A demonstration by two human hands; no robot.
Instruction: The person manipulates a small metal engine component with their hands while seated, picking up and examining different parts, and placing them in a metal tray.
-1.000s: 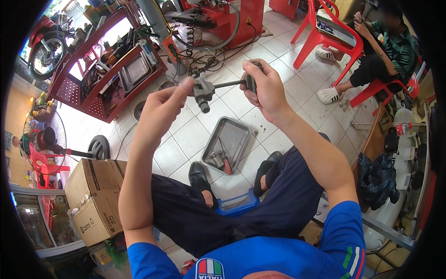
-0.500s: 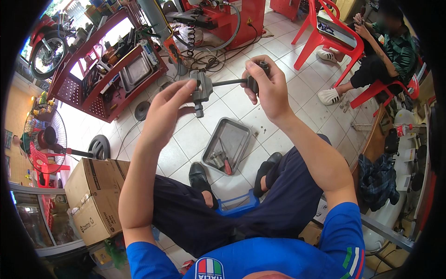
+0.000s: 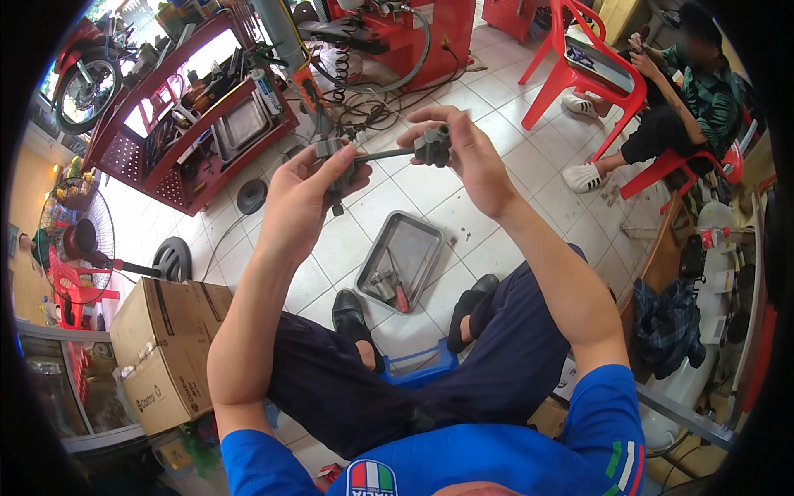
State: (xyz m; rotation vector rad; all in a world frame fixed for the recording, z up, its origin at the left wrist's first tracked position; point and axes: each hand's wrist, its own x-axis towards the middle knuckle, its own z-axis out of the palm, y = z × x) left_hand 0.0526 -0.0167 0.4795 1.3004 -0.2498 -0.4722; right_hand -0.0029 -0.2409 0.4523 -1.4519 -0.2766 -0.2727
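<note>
Raised above the floor between my arms is a dark grey metal clamp-like tool, two chunky blocks joined by a thin rod (image 3: 387, 155). My left hand (image 3: 298, 194) is closed round the left block (image 3: 333, 150), thumb across it, with a bolt-like end poking out below. At the other end, my right hand (image 3: 478, 165) has its thumb and fingers at the smaller block (image 3: 432, 146); the upper fingers are slightly blurred. On the floor below lies a metal tray (image 3: 426, 263) holding a red-handled screwdriver (image 3: 401, 296) and a silver metal part (image 3: 382, 285).
A red tool cart (image 3: 149, 178) stands at far left. Cardboard boxes (image 3: 157, 347) and a fan (image 3: 80, 240) are on my left. Another person sits at far right by a red chair (image 3: 579, 74). Under me shows a blue stool (image 3: 422, 364).
The tool has shifted slightly left, and its right block now shows more fully. My right fingers have loosened and lifted from wrapping that block; my left grip has moved over the left block.
</note>
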